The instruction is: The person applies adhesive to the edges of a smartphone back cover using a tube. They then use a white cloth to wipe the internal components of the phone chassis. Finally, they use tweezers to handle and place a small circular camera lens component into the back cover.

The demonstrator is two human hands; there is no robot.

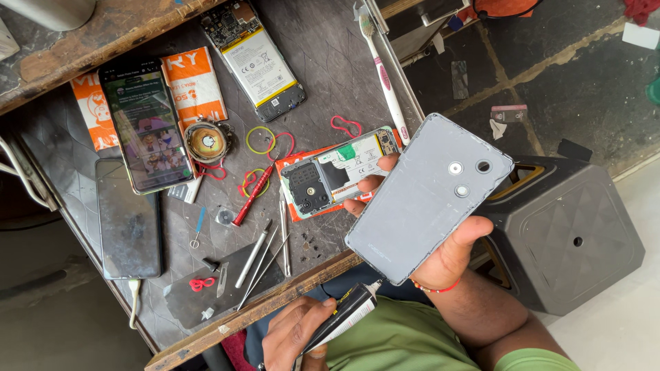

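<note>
The grey back cover (426, 199) hides most of my right grip (440, 257). My left grip (292, 333) covers the glue tube's (344, 316) lower end, and the picture's bottom edge cuts my wrist.

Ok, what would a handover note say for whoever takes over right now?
Right hand: holds the grey cover up, inner side showing.
Left hand: grips a tube at the table edge.
Phone: lies opened on the table, tools beside it.
Done: cover is off.
Left: cover not yet back on the phone.
</note>
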